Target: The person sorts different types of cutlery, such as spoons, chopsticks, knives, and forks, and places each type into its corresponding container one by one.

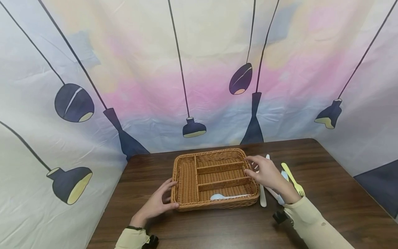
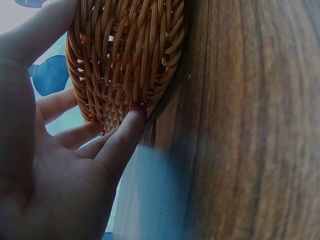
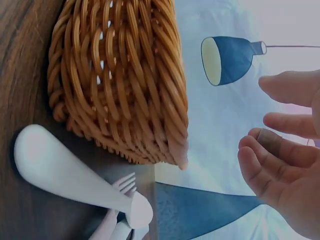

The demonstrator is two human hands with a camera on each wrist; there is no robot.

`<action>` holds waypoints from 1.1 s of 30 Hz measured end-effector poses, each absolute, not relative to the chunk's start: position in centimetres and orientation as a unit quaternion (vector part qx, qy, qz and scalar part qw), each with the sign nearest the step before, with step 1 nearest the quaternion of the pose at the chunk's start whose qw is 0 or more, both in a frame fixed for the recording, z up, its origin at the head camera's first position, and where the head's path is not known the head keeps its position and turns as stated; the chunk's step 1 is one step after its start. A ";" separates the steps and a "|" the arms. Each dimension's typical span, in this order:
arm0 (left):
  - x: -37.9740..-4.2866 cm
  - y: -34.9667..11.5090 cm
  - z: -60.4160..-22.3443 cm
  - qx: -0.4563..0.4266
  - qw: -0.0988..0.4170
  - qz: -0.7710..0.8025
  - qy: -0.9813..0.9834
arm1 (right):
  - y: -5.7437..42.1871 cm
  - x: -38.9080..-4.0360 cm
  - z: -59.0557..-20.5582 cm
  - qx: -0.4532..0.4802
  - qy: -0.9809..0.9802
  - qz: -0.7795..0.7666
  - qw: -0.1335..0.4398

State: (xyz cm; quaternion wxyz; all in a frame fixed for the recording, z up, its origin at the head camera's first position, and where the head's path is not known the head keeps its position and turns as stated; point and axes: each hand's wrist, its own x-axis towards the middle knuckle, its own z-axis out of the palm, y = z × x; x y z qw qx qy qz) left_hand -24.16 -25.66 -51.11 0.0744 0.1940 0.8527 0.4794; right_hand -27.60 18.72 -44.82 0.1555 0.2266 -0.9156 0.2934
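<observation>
A brown wicker basket (image 1: 197,186) with several compartments sits on the wooden table. My left hand (image 1: 157,202) touches its left front corner, the fingers spread along the side and the thumb at the front. In the left wrist view, the fingertips (image 2: 134,117) rest against the weave. A pale spoon (image 1: 219,196) lies in the front compartment. My right hand (image 1: 265,173) hovers by the right rim, fingers loosely bent; the right wrist view shows it apart from the basket, holding nothing. Beneath and beside it lie a white-handled utensil (image 1: 263,197) and a yellow fork (image 1: 292,178).
Other utensils lie right of the basket, partly hidden by the right arm, including a light-blue one (image 1: 284,175) and a pinkish fork (image 3: 125,183). The dark table (image 1: 217,228) ends at a hanging cloth (image 1: 214,83) printed with lamps.
</observation>
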 end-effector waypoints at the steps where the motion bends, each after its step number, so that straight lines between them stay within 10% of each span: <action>1: -24.2 -25.7 -51.1 0.194 0.075 0.480 0.852 | 18.9 -27.6 -44.9 0.220 -0.917 0.294 0.155; 33: -24.1 -25.6 -51.1 0.191 0.088 0.502 0.839 | 22.0 -29.5 -48.6 0.089 -0.959 0.260 0.066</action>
